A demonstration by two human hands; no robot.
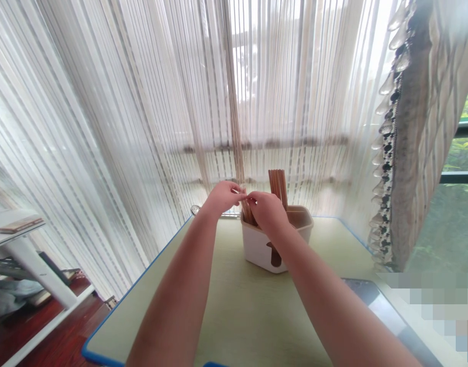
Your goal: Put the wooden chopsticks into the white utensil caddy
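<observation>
A white plastic holder [264, 250] stands near the far edge of a pale green table [234, 316]. Brown wooden chopsticks [277, 186] stick up out of it. My left hand [222, 196] reaches over the holder's left rim, with its fingers pinched on the top of a chopstick. My right hand [268, 211] is right beside it above the holder, its fingers closed on the same bunch of chopsticks. The fingertips of both hands touch. A metal spoon handle [203, 211] lies behind my left wrist.
Sheer striped curtains [142, 117] hang close behind the table. A heavier beaded drape [410, 132] hangs at the right. A dark flat device [375, 300] lies near the table's right edge. A white shelf [20, 239] stands at left over a wooden floor.
</observation>
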